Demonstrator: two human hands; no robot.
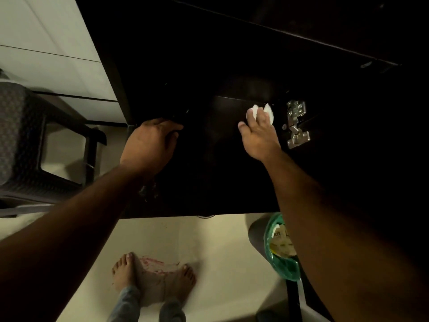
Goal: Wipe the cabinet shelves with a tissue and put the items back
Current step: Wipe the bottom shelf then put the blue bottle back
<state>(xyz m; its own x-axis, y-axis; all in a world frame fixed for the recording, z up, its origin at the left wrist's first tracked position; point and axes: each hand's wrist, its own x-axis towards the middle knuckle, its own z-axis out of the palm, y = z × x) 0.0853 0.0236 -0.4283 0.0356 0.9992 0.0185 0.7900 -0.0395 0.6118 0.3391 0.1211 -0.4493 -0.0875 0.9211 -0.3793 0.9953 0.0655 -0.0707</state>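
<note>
Right hand (260, 135) at centre frame presses a crumpled white tissue (261, 111) under curled fingers onto the dark wooden cabinet shelf (222, 159), beside a silver metal hinge (297, 124). Left hand (148, 145), fingers curled, grips the shelf's dark left edge

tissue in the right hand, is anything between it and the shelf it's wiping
Nothing visible. The right hand presses the white tissue onto the dark cabinet shelf, near the metal hinge, which sits to the side, not in its way. The left hand grips the cabinet's left edge, apart from the tissue. The interior is too dark to rule out small items.

one tissue (261, 111), two hands, one hinge (297, 124), two bare feet, one chair (34, 145)
</note>
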